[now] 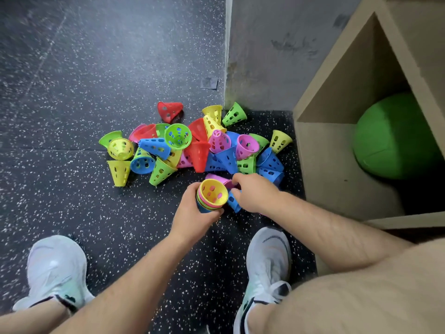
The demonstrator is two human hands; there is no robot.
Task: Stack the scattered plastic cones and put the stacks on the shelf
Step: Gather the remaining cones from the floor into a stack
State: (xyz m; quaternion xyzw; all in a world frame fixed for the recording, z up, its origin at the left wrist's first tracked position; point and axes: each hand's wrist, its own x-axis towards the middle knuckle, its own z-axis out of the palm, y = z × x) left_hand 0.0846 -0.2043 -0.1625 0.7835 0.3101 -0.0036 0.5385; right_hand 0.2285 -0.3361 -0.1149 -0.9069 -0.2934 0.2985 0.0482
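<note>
Left hand: the left hand [192, 213] is wrapped around a stack of cones [213, 194], fingers curled about its lower part.
Stack: nested with the wide mouths up, a yellow cone on top, with pink, green and blue rims showing below it; it is held low over the floor [96, 80], at the near edge of the pile.
Right hand: the right hand [252, 194] reaches in just beside the stack, fingers bent down over a pink cone [216, 177] and thumb against a blue cone [234, 202]; I cannot tell whether it grips either.
Pile: the loose cones [197, 150] lie tumbled together on the speckled floor, red, yellow, green, blue and pink, most on their sides.
Stray: a red cone [169, 111] sits a little apart at the far side.
Shelf: the wooden shelf [325, 165] stands to the right of the pile, with a green ball [390, 136] in its open compartment.
Feet: white shoes [55, 268] are planted either side of the arms.
</note>
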